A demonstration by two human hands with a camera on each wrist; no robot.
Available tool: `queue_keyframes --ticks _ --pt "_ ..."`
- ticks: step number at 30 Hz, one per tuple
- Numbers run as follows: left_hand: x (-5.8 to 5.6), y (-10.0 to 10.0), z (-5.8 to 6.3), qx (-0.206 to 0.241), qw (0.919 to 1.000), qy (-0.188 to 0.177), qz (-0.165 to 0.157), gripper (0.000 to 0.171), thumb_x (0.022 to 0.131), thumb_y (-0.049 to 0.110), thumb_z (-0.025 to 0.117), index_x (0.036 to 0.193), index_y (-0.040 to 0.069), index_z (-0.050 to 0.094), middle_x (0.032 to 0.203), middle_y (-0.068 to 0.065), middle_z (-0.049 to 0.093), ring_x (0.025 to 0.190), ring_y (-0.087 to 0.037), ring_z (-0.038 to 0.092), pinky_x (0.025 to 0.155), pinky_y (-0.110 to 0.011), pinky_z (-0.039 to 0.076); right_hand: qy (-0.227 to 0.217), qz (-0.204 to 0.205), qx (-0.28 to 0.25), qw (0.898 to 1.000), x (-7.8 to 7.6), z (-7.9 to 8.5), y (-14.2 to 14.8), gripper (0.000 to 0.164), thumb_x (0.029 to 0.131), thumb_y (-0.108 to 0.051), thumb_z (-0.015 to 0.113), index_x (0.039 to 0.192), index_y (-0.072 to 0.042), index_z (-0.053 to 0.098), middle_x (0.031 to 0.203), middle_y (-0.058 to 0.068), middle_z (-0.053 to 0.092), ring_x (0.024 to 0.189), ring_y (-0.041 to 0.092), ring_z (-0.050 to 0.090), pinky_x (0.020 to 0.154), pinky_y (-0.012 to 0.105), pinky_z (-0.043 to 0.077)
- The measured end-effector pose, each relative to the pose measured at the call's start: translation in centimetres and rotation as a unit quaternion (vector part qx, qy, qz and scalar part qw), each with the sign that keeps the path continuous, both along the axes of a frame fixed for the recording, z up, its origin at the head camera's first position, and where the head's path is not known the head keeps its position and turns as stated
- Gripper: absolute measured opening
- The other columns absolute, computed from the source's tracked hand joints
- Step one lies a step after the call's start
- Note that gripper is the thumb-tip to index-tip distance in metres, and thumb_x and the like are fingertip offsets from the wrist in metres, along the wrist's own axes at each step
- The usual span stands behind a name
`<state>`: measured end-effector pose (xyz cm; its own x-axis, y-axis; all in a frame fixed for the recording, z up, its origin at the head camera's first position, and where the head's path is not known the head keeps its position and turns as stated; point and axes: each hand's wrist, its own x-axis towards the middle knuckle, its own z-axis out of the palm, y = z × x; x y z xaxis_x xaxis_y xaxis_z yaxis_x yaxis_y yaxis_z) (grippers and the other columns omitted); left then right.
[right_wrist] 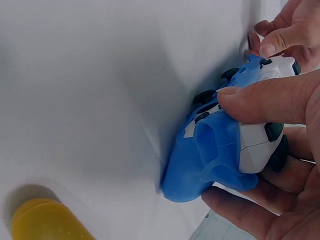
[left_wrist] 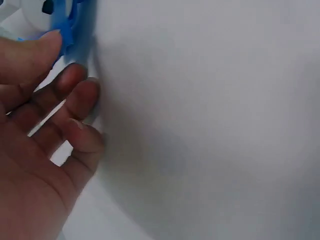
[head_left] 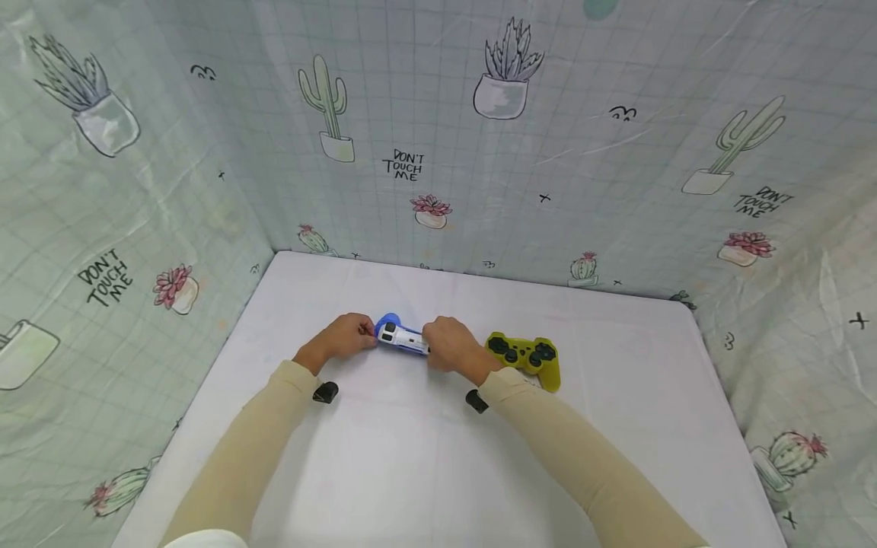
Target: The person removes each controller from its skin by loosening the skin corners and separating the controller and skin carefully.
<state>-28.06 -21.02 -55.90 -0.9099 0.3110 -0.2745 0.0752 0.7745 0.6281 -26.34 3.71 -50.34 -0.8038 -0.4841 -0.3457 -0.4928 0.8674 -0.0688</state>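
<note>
A white game controller (head_left: 404, 339) stands tilted up on the table, partly inside a blue silicone cover (right_wrist: 182, 172). My right hand (head_left: 452, 346) grips one end of it. In the right wrist view its thumb presses over the cover's edge, and the other fingers curl beneath the controller. A loose flap of the cover is folded back there, baring white shell with dark shoulder buttons. At the opposite end my left hand (head_left: 346, 336) pinches the edge of the blue cover between thumb and index finger, its other fingers loosely curled.
A yellow-green game controller (head_left: 546, 374) lies just right of my right hand, partly hidden by that wrist. The white table (head_left: 384, 464) is bordered at the back and sides by patterned cloth walls (head_left: 452, 221).
</note>
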Motion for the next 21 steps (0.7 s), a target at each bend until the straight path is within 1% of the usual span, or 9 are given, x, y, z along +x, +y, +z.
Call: queue_keyframes --ticks 5,7,10,12,14,16,17,19,21 --pt "-0.3 1.2 0.5 -0.023 0.9985 -0.05 0.007 0.034 0.087 0.028 0.08 0.097 0.004 0.058 0.09 -0.006 0.059 0.084 -0.019 0.053 0.073 -0.028 0.044 -0.002 -0.004 0.004 1.0 0.1 0.0 0.0 0.026 0.094 -0.021 0.074 0.117 -0.009 0.072 0.1 0.002 0.072 0.08 0.014 0.057 0.075 0.027 0.055" --pt "-0.4 1.6 0.7 -0.026 0.9972 -0.068 0.017 0.04 0.085 0.031 0.082 0.097 0.003 0.055 0.087 -0.005 0.057 0.081 -0.019 0.052 0.069 -0.027 0.043 -0.004 -0.002 0.002 1.0 0.1 -0.1 0.0 0.026 0.094 -0.02 0.073 0.118 -0.009 0.072 0.1 0.003 0.071 0.081 0.014 0.058 0.076 0.027 0.055" --pt "-0.3 1.7 0.8 -0.026 0.9953 -0.075 0.055 0.048 0.081 0.032 0.087 0.097 0.002 0.053 0.082 -0.005 0.056 0.075 -0.019 0.052 0.064 -0.027 0.041 -0.004 -0.002 -0.001 1.0 0.2 0.0 0.0 0.027 0.094 -0.02 0.074 0.118 -0.009 0.072 0.1 0.003 0.071 0.082 0.015 0.058 0.077 0.027 0.055" --pt "-0.2 1.6 0.8 -0.028 0.9938 -0.079 0.073 0.052 0.08 0.033 0.089 0.097 0.003 0.05 0.079 -0.005 0.057 0.073 -0.019 0.052 0.063 -0.027 0.04 -0.006 -0.003 -0.001 1.0 0.1 0.0 0.1 0.027 0.093 -0.02 0.074 0.118 -0.009 0.072 0.1 0.002 0.071 0.082 0.015 0.058 0.077 0.027 0.055" --pt "-0.1 1.5 0.9 -0.028 0.9948 -0.065 0.073 0.055 0.079 0.032 0.09 0.099 0.003 0.048 0.08 -0.007 0.057 0.075 -0.02 0.052 0.066 -0.029 0.041 -0.007 -0.005 0.0 1.0 0.1 0.1 0.2 0.027 0.093 -0.02 0.074 0.118 -0.01 0.072 0.1 0.002 0.071 0.082 0.015 0.058 0.077 0.027 0.055" --pt "0.0 1.5 1.0 -0.017 0.9972 -0.04 0.06 0.054 0.08 0.027 0.09 0.103 0.003 0.048 0.088 -0.009 0.058 0.083 -0.023 0.054 0.073 -0.033 0.045 -0.007 -0.005 -0.001 1.0 0.1 0.1 0.3 0.025 0.093 -0.019 0.074 0.117 -0.01 0.073 0.099 0.002 0.071 0.082 0.015 0.058 0.077 0.027 0.055" --pt "0.1 1.6 1.0 -0.011 0.9986 -0.021 0.048 0.054 0.08 0.024 0.09 0.108 0.003 0.049 0.096 -0.011 0.06 0.089 -0.025 0.056 0.078 -0.036 0.049 -0.006 -0.002 -0.002 1.0 0.1 0.1 0.3 0.025 0.093 -0.019 0.073 0.116 -0.01 0.073 0.098 0.001 0.07 0.081 0.015 0.057 0.076 0.027 0.054" --pt "0.4 1.7 1.1 0.01 0.9994 0.021 0.025 0.057 0.08 0.018 0.09 0.12 0.002 0.053 0.116 -0.015 0.061 0.108 -0.03 0.06 0.095 -0.042 0.053 -0.003 0.003 -0.009 1.0 0.1 0.0 0.5 0.025 0.093 -0.019 0.073 0.116 -0.01 0.074 0.096 0.001 0.07 0.081 0.015 0.056 0.074 0.027 0.052" --pt "0.8 1.8 1.1 0.027 0.998 0.058 0.0 0.062 0.08 0.015 0.09 0.132 0.004 0.057 0.138 -0.017 0.059 0.129 -0.035 0.058 0.113 -0.05 0.048 0.003 0.009 -0.017 1.0 0.3 -0.1 0.7 0.025 0.092 -0.019 0.073 0.116 -0.01 0.075 0.095 0.0 0.07 0.081 0.015 0.055 0.073 0.027 0.05"
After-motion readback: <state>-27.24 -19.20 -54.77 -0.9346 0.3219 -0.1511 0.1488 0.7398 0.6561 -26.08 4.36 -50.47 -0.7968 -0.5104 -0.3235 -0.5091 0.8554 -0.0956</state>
